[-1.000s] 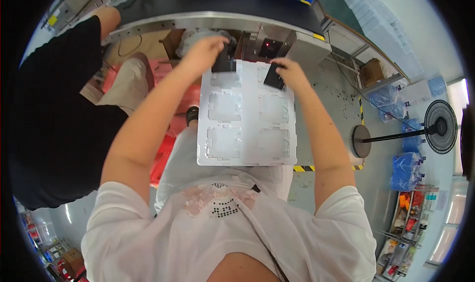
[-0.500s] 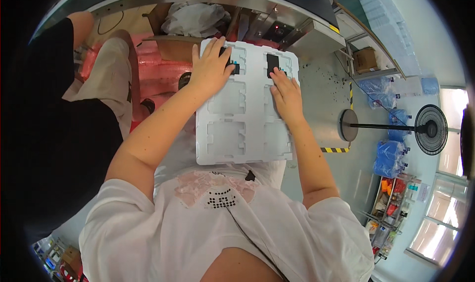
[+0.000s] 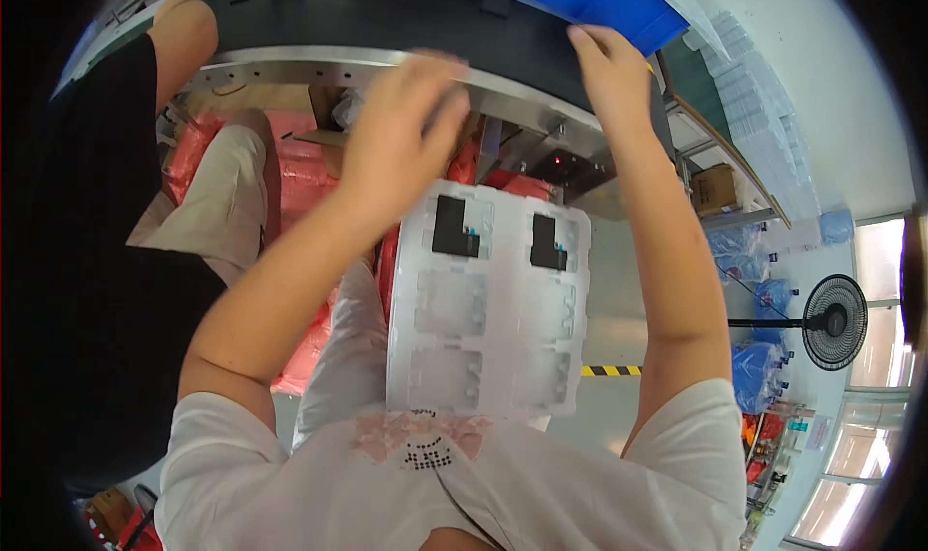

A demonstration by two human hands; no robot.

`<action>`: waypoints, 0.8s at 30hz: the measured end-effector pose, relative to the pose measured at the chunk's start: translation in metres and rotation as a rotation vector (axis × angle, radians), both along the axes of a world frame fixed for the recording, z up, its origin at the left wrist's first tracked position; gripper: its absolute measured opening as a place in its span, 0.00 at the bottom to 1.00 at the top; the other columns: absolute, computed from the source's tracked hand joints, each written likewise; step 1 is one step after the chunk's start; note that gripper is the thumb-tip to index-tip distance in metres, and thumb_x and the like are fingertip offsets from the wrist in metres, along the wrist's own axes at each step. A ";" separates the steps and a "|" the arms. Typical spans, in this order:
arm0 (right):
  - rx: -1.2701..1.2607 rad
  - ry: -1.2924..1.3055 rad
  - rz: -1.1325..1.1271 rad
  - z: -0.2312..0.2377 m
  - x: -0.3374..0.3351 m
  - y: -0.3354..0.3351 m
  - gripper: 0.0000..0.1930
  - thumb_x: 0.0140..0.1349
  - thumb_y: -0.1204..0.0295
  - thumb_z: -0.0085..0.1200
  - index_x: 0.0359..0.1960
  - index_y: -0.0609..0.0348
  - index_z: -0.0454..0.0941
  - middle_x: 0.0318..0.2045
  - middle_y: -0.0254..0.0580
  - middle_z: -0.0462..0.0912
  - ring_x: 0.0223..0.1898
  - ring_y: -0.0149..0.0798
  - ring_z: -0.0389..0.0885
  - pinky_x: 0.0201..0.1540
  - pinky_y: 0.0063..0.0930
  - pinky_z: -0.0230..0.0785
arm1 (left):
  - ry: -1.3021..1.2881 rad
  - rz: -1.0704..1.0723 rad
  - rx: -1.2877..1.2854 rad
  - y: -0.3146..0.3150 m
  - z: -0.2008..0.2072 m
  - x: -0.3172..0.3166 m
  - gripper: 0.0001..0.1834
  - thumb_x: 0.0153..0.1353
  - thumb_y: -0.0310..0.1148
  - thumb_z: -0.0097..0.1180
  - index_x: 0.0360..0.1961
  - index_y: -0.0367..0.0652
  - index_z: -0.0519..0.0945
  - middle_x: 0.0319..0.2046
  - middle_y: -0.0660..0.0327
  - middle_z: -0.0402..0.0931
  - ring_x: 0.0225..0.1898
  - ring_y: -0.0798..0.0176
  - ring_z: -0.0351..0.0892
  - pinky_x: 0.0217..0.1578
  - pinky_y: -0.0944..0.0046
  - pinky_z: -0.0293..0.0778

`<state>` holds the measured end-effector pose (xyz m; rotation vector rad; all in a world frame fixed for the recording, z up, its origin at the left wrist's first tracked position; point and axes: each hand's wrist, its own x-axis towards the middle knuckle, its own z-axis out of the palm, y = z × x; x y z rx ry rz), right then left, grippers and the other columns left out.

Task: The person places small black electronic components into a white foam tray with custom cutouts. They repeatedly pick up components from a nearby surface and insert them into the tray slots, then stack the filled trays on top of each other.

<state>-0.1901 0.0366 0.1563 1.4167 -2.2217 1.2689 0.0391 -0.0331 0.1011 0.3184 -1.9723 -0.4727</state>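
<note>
A white plastic compartment tray rests on my lap against the front of a bench. Its two far compartments each hold a flat black L-shaped piece, the left piece and the right piece, both with small blue spots. My left hand is raised over the metal edge of a black conveyor belt. Motion smears its fingers, so whether it holds anything is unclear. Over the belt's right part, beside a blue bin, my right hand reaches with fingers stretched and nothing visible in them.
Several black pieces lie along the belt's far side. At my left a person in a black top has an arm at the belt. Red wrapped bundles lie under the bench. A black fan stands at right.
Both hands have left the tray's black pieces and moved up and away to the belt. The tray appears lower in view, and more of the belt and the blue bin shows.
</note>
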 end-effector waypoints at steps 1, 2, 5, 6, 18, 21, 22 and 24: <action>0.211 0.042 -0.105 0.003 -0.018 -0.030 0.24 0.60 0.52 0.50 0.40 0.65 0.81 0.36 0.53 0.82 0.40 0.49 0.80 0.47 0.34 0.69 | 0.087 0.003 -0.077 -0.030 0.016 -0.017 0.12 0.58 0.31 0.55 0.43 0.38 0.77 0.42 0.55 0.76 0.46 0.52 0.74 0.49 0.58 0.68; 0.421 0.081 -0.197 0.006 -0.028 -0.060 0.27 0.60 0.49 0.47 0.43 0.63 0.80 0.41 0.57 0.81 0.44 0.53 0.79 0.49 0.38 0.68 | 0.085 0.144 -0.152 -0.053 0.032 -0.032 0.13 0.60 0.34 0.55 0.43 0.38 0.77 0.42 0.54 0.76 0.44 0.50 0.75 0.47 0.56 0.69; 0.581 0.030 -0.460 -0.006 -0.005 -0.122 0.28 0.59 0.47 0.46 0.48 0.58 0.78 0.52 0.56 0.72 0.53 0.53 0.70 0.48 0.46 0.64 | -0.193 0.780 -0.262 -0.137 0.034 -0.081 0.29 0.59 0.57 0.50 0.41 0.39 0.79 0.44 0.51 0.74 0.46 0.44 0.74 0.42 0.42 0.68; 0.651 -0.005 -0.512 -0.009 0.001 -0.127 0.27 0.58 0.48 0.48 0.49 0.57 0.78 0.54 0.53 0.70 0.55 0.52 0.67 0.47 0.47 0.62 | -0.398 0.852 -0.204 -0.157 0.030 -0.091 0.31 0.58 0.60 0.49 0.42 0.40 0.79 0.45 0.50 0.74 0.47 0.43 0.73 0.42 0.39 0.67; -0.226 -0.431 -0.068 -0.009 0.016 0.020 0.06 0.54 0.75 0.59 0.32 0.60 0.76 0.25 0.36 0.78 0.27 0.28 0.76 0.29 0.23 0.69 | -0.152 0.414 0.264 -0.133 0.018 -0.094 0.14 0.52 0.34 0.62 0.33 0.33 0.78 0.32 0.48 0.79 0.36 0.48 0.78 0.39 0.59 0.72; -0.137 -0.535 0.156 -0.009 0.040 0.099 0.15 0.52 0.73 0.62 0.42 0.59 0.79 0.32 0.30 0.80 0.33 0.25 0.74 0.35 0.19 0.64 | 0.054 -0.008 0.425 -0.063 0.031 -0.050 0.14 0.55 0.35 0.59 0.35 0.33 0.77 0.32 0.48 0.78 0.37 0.45 0.76 0.40 0.53 0.71; -0.039 -0.551 0.181 -0.014 0.046 0.121 0.13 0.53 0.74 0.60 0.42 0.59 0.80 0.32 0.29 0.79 0.32 0.22 0.72 0.35 0.18 0.63 | 0.076 -0.143 0.513 -0.047 0.030 -0.037 0.15 0.56 0.36 0.58 0.36 0.33 0.77 0.34 0.47 0.77 0.39 0.44 0.76 0.41 0.52 0.71; 0.158 -0.645 0.185 -0.027 0.057 0.159 0.11 0.54 0.75 0.60 0.40 0.57 0.81 0.29 0.27 0.79 0.31 0.21 0.72 0.33 0.16 0.62 | -0.207 -0.020 0.468 -0.025 0.016 0.000 0.20 0.60 0.46 0.57 0.46 0.41 0.80 0.37 0.61 0.79 0.40 0.66 0.76 0.42 0.65 0.71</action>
